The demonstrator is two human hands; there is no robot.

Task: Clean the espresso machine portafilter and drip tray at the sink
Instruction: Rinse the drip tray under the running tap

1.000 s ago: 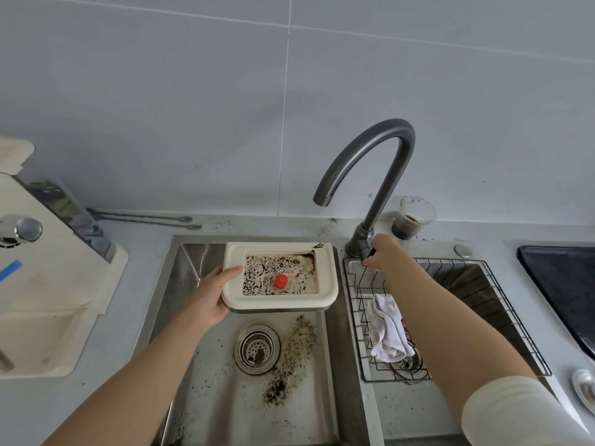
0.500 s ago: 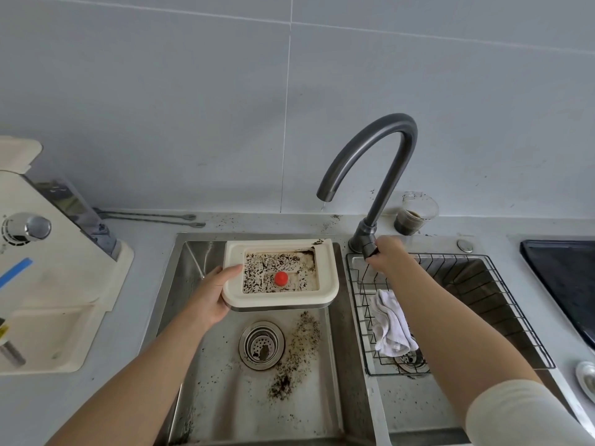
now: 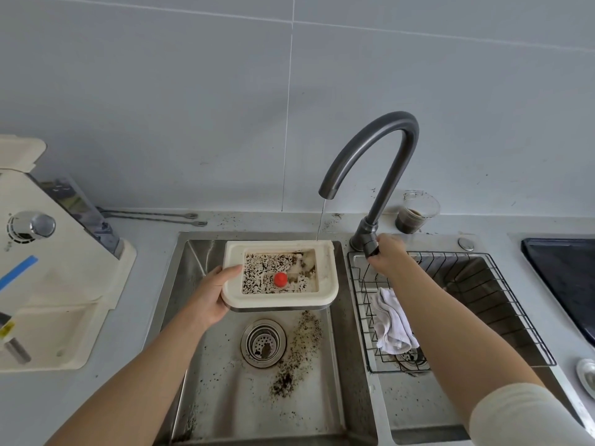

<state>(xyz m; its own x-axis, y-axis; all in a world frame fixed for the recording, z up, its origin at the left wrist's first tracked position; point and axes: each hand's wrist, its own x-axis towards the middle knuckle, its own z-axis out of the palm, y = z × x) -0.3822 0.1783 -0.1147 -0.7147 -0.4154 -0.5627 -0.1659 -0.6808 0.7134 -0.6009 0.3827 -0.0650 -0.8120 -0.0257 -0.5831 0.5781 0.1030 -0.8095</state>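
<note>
Head view. Holds the cream drip tray just behind the drain, above the basin, roughly level, open side up, long axis left to right. Clasps its left edge in the left grip, thumb on the rim. Curls the right grip round the faucet lever, behind and right of the drain. In the tray: dark grounds, a red float, a thin water stream landing at its far right corner. Beside the drain: scattered grounds. Right of the drain, in a wire rack: a white cloth.
</note>
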